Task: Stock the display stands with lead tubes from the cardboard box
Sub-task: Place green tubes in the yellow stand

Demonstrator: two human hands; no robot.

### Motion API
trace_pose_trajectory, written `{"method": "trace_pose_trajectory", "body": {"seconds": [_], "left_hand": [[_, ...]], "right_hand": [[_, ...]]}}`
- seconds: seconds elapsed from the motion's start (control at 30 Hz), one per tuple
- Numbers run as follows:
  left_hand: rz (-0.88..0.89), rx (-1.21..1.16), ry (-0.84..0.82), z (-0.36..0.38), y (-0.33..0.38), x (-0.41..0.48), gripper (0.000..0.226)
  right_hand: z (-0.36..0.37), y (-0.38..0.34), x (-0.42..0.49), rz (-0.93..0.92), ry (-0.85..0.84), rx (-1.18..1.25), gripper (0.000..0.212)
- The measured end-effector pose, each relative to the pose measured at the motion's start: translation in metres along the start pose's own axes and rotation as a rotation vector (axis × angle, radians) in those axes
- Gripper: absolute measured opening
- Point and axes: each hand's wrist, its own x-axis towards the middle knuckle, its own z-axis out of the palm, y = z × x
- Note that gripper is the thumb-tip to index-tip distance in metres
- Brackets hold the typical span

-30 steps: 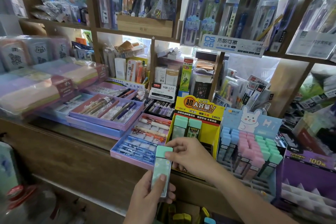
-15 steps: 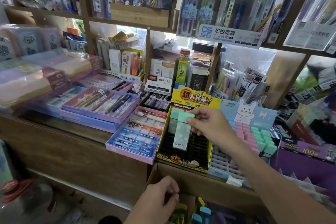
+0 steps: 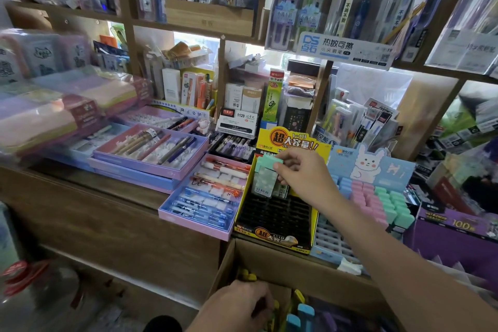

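R hand (image 3: 299, 172) pinches mint lead tube (image 3: 265, 178) at back of yellow stand (image 3: 272, 219). Bunny stand (image 3: 369, 167) just right of it, pen tray (image 3: 199, 205) left. L hand (image 3: 239, 302) curled inside cardboard box (image 3: 296, 269), grip unclear.

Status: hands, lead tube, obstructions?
Right hand pinches mint lead tube at back row of yellow display stand. Left hand in cardboard box, grip unclear. Nothing blocks empty slots.

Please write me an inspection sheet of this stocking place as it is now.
Surface: wooden counter, crowded with goods.
Job's things: mint-capped lead tube at the back row of the yellow stand, most slots empty; blue stand beside it partly filled; cardboard box below holds more tubes.
Clutter: pen trays left of the yellow stand.
Hands: right hand pinches the lead tube; left hand in the cardboard box, grip unclear.
Cables: nothing seen.
Surroundings: shelves packed with stationery.
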Motion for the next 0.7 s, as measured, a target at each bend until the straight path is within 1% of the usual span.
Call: {"method": "trace_pose_trajectory", "body": {"seconds": [0.23,0.33,0.6,0.7], "left_hand": [[-0.029,0.016,-0.049,-0.002,0.003,0.003,0.013],[-0.032,0.009,-0.021,-0.001,0.003,0.001,0.012],[-0.028,-0.021,0.012,0.003,-0.002,-0.001,0.012],[-0.025,-0.034,0.018,0.004,-0.002,-0.001,0.011]], "right_hand": [[0.007,0.002,0.001,0.018,-0.072,-0.006,0.013],[0.007,-0.001,0.002,0.025,-0.092,0.009,0.014],[0.014,-0.006,0.006,0.028,-0.075,-0.022,0.013],[0.014,-0.009,0.007,0.014,-0.078,-0.080,0.016]]}}
